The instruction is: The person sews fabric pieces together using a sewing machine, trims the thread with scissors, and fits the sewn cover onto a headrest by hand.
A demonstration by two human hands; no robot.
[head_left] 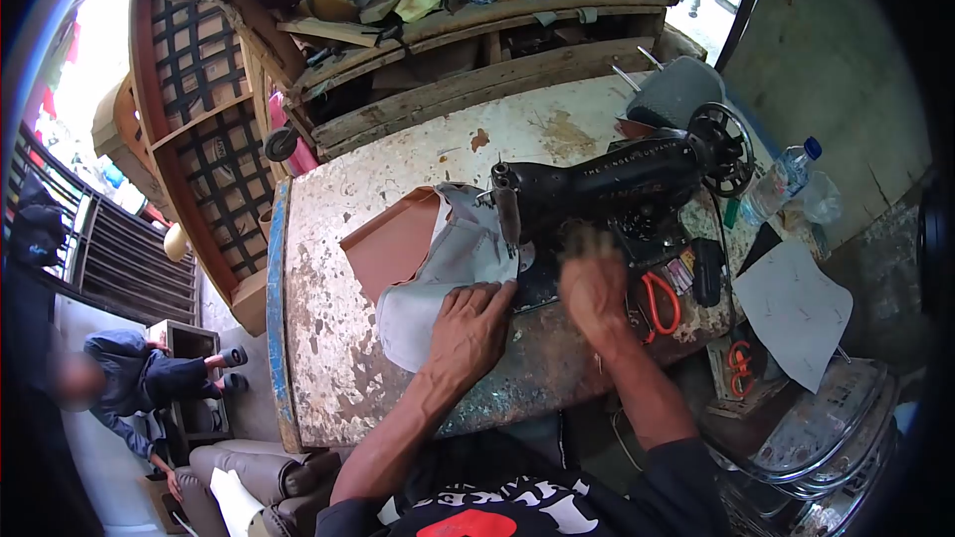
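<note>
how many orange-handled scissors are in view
2: one pair on the table beside the right hand, a second pair at lower right, beyond the table's edge. More may be hidden.

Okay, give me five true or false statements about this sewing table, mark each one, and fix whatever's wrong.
1. The left hand rests on the grey fabric. True.
2. The brown sheet lies on the floor. False: the brown sheet is on the tabletop.
3. The right hand is at the near side of the black sewing machine. True.
4. The scissors on the tabletop have green handles. False: the handles are orange-red.
5. A blue-capped bottle is near the machine's handwheel. True.
</note>
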